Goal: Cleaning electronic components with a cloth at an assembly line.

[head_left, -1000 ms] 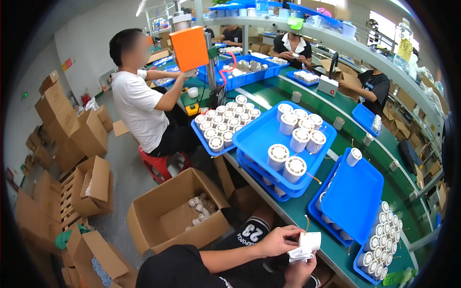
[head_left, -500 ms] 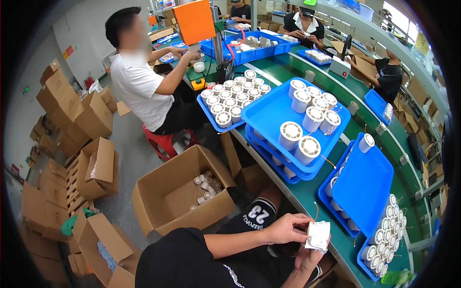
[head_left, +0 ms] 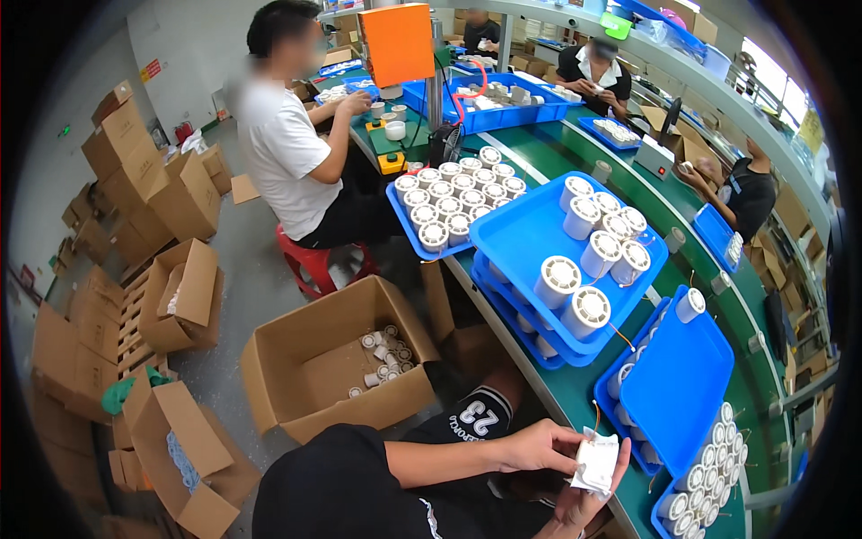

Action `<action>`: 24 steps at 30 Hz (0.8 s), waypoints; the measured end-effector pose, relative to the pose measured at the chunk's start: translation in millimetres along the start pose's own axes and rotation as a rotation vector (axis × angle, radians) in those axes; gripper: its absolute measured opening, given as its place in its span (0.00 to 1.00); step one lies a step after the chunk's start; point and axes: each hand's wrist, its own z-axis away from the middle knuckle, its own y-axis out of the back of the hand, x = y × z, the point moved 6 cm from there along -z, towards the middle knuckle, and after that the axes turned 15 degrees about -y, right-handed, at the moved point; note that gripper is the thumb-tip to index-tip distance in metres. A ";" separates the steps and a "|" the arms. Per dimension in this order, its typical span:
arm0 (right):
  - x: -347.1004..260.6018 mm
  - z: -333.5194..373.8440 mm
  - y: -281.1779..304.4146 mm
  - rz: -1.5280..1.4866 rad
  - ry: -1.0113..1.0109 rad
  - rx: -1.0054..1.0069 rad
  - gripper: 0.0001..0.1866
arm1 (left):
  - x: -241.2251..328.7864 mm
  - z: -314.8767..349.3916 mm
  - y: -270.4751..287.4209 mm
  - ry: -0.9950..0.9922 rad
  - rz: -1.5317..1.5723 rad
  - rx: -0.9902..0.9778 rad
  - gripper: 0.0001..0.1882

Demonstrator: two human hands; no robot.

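My left hand (head_left: 543, 446) pinches the white piece (head_left: 595, 462) between thumb and fingers; my right hand (head_left: 581, 503) grips it from below and the right; a thin wire (head_left: 598, 414) sticks up at its top; beyond my hands, on the bench (head_left: 576, 384), a stack of blue trays (head_left: 530, 242) bears white cylinders (head_left: 589, 310); left of them stands an open cardboard box (head_left: 359, 404).

Left fingers (head_left: 564, 437) and right fingers (head_left: 620, 463) holding white part (head_left: 596, 461), blue tray (head_left: 514, 237), cardboard box (head_left: 359, 411)
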 end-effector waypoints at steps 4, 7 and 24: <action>3.2 -2.7 -6.1 0.016 -0.031 -0.004 0.52 | -7.3 1.3 3.1 0.047 0.071 0.045 0.27; 11.3 -3.7 2.7 -0.019 -0.063 0.056 0.53 | -21.5 -0.4 7.6 0.079 0.047 0.083 0.26; -29.9 -9.9 58.7 -0.249 0.189 0.348 0.30 | -15.6 3.7 -7.4 -0.103 -0.089 0.093 0.26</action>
